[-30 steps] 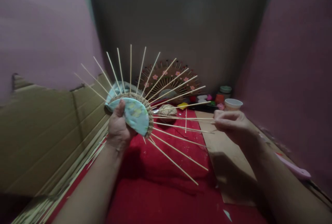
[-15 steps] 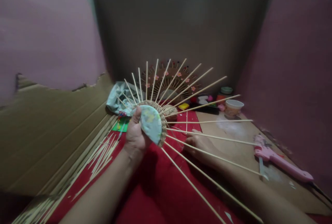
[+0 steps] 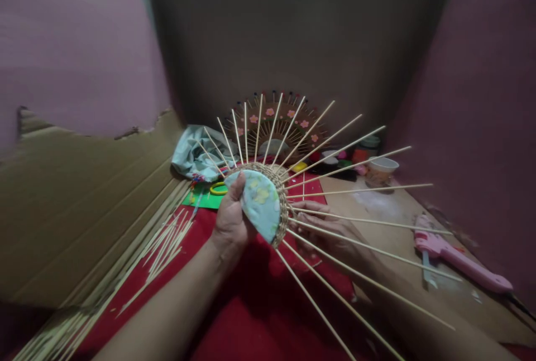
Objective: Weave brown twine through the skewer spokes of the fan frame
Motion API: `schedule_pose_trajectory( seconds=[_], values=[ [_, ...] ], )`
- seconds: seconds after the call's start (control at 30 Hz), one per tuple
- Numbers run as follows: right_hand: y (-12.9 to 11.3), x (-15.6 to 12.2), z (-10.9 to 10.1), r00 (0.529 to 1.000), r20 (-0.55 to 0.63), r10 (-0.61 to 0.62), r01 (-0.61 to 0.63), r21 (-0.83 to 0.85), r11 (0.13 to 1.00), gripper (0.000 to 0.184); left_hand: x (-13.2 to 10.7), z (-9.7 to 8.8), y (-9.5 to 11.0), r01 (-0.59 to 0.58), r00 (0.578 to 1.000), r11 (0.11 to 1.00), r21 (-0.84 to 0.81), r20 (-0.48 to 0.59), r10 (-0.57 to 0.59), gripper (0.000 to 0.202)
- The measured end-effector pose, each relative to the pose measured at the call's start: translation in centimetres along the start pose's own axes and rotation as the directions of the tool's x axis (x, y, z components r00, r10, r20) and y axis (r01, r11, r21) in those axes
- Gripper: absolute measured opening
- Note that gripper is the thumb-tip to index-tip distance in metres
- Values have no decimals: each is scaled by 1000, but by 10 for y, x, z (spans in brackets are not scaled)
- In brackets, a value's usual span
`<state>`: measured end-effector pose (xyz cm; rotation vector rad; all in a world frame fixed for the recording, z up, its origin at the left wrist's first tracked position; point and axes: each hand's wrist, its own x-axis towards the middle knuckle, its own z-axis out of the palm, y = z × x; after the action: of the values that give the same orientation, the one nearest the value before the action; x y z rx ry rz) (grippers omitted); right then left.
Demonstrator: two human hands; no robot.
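My left hand (image 3: 230, 220) grips a half-round fan piece (image 3: 262, 203): light blue flowered cloth edged with woven twine, with several long bamboo sticks (image 3: 350, 166) fanning out from it. The thumb presses on the cloth. My right hand (image 3: 330, 231) reaches in behind the sticks, close to the woven rim, its fingers stretched toward the rim; the sticks cross in front of it and I cannot see anything held in it.
A finished brown fan with pink flowers (image 3: 276, 125) leans on the back wall. Blue cloth (image 3: 195, 153), a green sheet with yellow scissors (image 3: 211, 192), loose bamboo sticks (image 3: 163, 246), a cup (image 3: 380, 169), small jars and a pink glue gun (image 3: 459, 261) lie around the red mat (image 3: 268, 316).
My right hand dropped from the stick tips at the right and moved in behind the sticks near the rim. The fan piece shifted right and lower, its sticks now pointing more rightward.
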<state>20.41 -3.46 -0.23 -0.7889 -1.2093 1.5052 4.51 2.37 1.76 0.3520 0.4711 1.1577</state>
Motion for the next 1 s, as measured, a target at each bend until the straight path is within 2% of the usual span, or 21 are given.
schedule_pose_trajectory(
  seconds=[0.1,0.3,0.4,0.5,0.57,0.63,0.7,0.73,0.77,0.83,0.93,1.0],
  values=[
    [0,2,4,997,-56,58,-55,52,997,13,1,-2,-1,4,1000,1000,3,-3,-4,37],
    [9,4,15,980,-195,37,-7,156,988,24,5,-7,-6,19,998,998,-67,61,-15,32],
    [21,7,17,957,-279,-79,112,104,988,21,5,-6,-10,3,1000,995,-96,29,-1,31],
    [32,8,14,890,-339,-304,266,-155,951,17,3,-4,-13,-11,1000,991,-133,16,14,32],
    [37,5,11,842,-294,-452,318,-407,856,21,3,-2,-14,-14,1000,988,-153,19,17,32],
    [41,-1,10,792,-153,-591,387,-623,679,32,3,-1,-14,-19,1000,987,-162,14,21,32],
    [43,-6,11,722,-21,-691,440,-758,482,47,2,0,-14,-29,999,986,-161,13,32,31],
    [43,-8,12,693,9,-721,442,-796,414,52,2,0,-14,-36,999,987,-159,19,39,31],
    [43,-10,14,683,15,-730,428,-818,383,55,2,1,-15,-41,999,987,-155,25,45,31],
    [39,-10,18,721,-27,-693,381,-820,428,49,0,1,-16,-43,998,990,-134,31,48,31],
    [30,-8,24,825,-81,-559,352,-701,621,40,-5,2,-21,-54,998,992,-111,23,57,22],
    [23,-7,25,872,-117,-475,327,-582,744,39,-10,3,-26,-48,998,993,-107,31,51,10]
  ],
)
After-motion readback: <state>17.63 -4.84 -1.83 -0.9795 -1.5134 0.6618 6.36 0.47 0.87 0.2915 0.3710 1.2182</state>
